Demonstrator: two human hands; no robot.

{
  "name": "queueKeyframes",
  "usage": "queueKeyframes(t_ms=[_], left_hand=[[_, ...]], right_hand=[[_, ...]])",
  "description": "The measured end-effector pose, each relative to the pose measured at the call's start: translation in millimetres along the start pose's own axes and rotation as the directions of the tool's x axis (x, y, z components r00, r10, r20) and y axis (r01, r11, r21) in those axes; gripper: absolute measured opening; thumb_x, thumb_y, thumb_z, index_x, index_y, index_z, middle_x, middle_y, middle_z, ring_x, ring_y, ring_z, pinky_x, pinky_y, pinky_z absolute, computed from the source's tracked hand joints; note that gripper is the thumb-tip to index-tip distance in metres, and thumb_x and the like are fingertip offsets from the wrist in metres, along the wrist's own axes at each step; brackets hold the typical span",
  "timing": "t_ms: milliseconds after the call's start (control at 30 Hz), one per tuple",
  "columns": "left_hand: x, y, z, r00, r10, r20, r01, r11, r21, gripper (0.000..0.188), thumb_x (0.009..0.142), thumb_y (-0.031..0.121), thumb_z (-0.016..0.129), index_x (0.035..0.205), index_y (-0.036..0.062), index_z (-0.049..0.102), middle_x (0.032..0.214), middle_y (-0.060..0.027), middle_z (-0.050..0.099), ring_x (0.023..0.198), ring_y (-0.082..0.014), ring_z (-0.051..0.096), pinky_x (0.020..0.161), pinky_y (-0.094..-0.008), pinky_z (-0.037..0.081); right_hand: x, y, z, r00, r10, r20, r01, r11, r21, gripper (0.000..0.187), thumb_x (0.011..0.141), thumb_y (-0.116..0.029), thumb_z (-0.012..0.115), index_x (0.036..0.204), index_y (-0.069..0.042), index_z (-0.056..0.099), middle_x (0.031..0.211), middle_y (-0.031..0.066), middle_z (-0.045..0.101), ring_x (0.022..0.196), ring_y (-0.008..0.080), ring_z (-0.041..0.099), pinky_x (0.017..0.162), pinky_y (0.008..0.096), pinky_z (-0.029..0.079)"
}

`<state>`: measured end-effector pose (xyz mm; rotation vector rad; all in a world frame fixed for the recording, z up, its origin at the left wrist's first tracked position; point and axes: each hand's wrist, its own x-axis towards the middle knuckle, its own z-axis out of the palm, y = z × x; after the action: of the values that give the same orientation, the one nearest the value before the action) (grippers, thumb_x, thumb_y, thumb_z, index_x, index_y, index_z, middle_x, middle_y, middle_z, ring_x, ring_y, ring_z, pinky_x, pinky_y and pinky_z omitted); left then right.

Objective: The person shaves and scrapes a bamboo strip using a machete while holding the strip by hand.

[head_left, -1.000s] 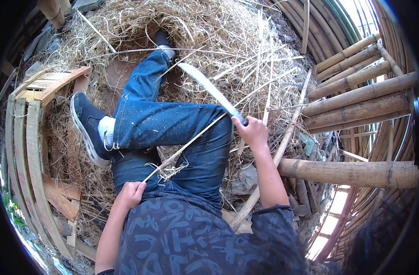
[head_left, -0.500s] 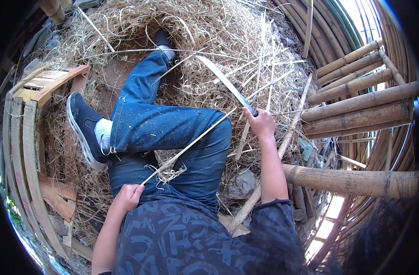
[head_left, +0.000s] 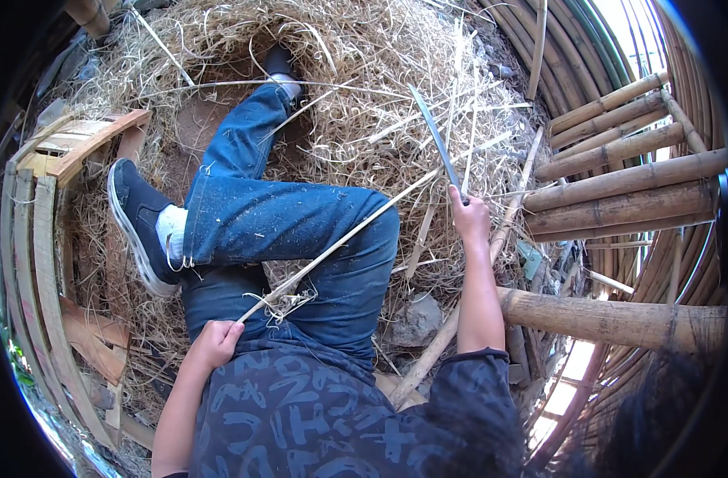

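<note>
My left hand point(head_left: 218, 342) is closed round the near end of a thin bamboo strip point(head_left: 340, 241). The strip slants up and right across my raised thigh toward the blade. My right hand point(head_left: 470, 215) grips the handle of a long knife point(head_left: 434, 131), its narrow blade pointing up and a little left. Near the blade's lower part, the strip passes close by; I cannot tell whether they touch. A small tangle of pale shavings point(head_left: 280, 306) lies on my lap beside the strip. Most of the knife's handle is hidden in my fist.
Curly bamboo shavings point(head_left: 364, 48) cover the ground ahead, with several loose strips among them. A slatted wooden crate point(head_left: 49, 239) stands at the left. Thick bamboo poles point(head_left: 619, 316) and stacked culms point(head_left: 619, 195) jut in from the right. A grey stone point(head_left: 416, 321) lies by my hip.
My right hand has moved slightly right and down, and the knife has swung more upright, its tip shifting right. My left hand still holds the strip, a little further left.
</note>
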<state>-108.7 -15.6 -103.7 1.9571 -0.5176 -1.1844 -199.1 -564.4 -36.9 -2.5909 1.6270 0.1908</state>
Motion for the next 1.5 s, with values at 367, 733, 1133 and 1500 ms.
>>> queueKeyframes(t_ms=[367,733,1133,1500], left_hand=[[4.0,17.4,-5.2,0.988,-0.130,0.085,0.129,0.992,0.018,0.046,0.099,0.027,0.054,0.066,-0.0046,0.047,0.054,-0.0061,0.033,0.056,-0.0121,0.032,0.050,-0.0366,0.034],[2.0,1.8,-2.3,0.993,-0.088,0.083,0.092,0.995,-0.049,0.050,0.099,0.032,0.055,0.064,-0.0027,0.049,0.053,-0.0026,0.033,0.055,-0.0120,0.030,0.050,-0.0364,0.033],[2.1,8.4,-15.1,0.986,-0.111,0.127,0.109,0.994,0.020,0.059,0.100,0.041,0.053,0.062,-0.0042,0.049,0.051,-0.0006,0.037,0.055,-0.0114,0.033,0.050,-0.0369,0.035],[-33.1,0.2,-26.0,0.988,-0.157,-0.006,0.156,0.974,0.162,0.063,0.100,0.045,0.048,0.071,-0.0102,0.056,0.055,-0.0197,0.050,0.053,-0.0221,0.043,0.058,-0.0411,0.044]], right_hand=[[-40.4,-52.2,8.8,0.917,-0.394,-0.064,0.396,0.918,0.015,0.071,0.082,-0.072,0.056,0.073,-0.003,0.068,0.067,0.0207,0.067,0.069,0.0377,0.069,0.066,0.0468,0.055],[24.8,-0.4,-43.8,0.990,0.097,-0.106,-0.101,0.994,-0.034,0.076,0.089,-0.070,0.047,0.091,0.002,0.072,0.092,0.0221,0.072,0.091,0.0339,0.071,0.078,0.0468,0.055],[-54.0,6.4,-24.6,0.999,-0.047,0.019,0.044,0.989,0.139,0.074,0.088,-0.072,0.048,0.086,-0.003,0.074,0.067,0.0128,0.068,0.069,0.0260,0.069,0.066,0.0397,0.054],[-67.0,-53.6,-23.7,0.899,-0.437,0.032,0.437,0.892,-0.118,0.077,0.085,-0.077,0.047,0.081,-0.003,0.070,0.075,0.0162,0.070,0.074,0.0304,0.072,0.070,0.0427,0.057]])
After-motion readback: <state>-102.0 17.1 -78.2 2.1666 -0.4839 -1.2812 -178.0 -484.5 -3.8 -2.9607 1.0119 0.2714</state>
